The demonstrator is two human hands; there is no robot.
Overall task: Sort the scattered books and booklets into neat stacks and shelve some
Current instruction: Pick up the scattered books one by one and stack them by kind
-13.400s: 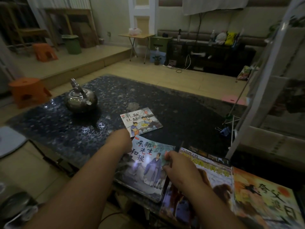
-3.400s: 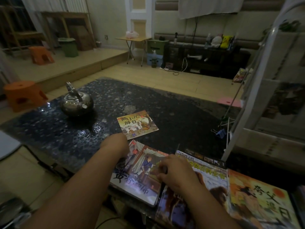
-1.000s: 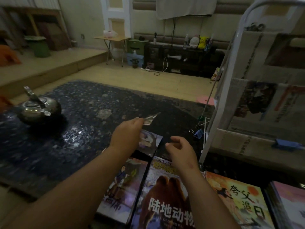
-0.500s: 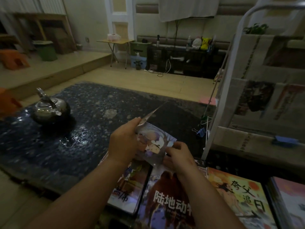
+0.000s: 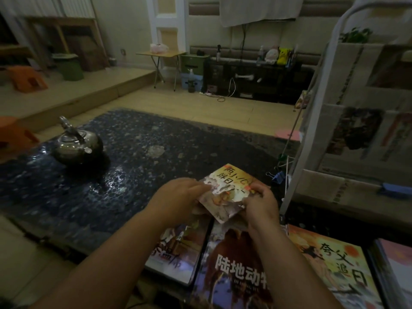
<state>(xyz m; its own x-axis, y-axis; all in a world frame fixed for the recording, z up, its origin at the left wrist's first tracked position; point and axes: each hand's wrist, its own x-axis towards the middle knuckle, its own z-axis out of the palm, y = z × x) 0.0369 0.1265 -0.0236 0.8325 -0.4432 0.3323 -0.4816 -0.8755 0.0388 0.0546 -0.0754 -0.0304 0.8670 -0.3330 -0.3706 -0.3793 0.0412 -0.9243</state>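
A small yellow-and-orange picture booklet (image 5: 225,192) is held above the dark table (image 5: 138,157), tilted with its cover toward me. My left hand (image 5: 178,197) grips its left edge and my right hand (image 5: 260,204) grips its right edge. Below them, along the table's near edge, lie a booklet stack (image 5: 178,257), a large camel-cover book (image 5: 236,270), an orange picture book (image 5: 334,262) and a pink-covered book (image 5: 399,264), side by side.
A metal kettle (image 5: 77,146) stands at the table's left. A white shelf rack (image 5: 347,112) lined with newspaper rises at the right, with a blue binder clip (image 5: 277,176) by its foot. Orange stools (image 5: 26,78) and low furniture stand farther back.
The lone booklet that lay mid-table has been lifted by my left hand; my right hand has joined it, and the booklet has turned cover-up between both hands.
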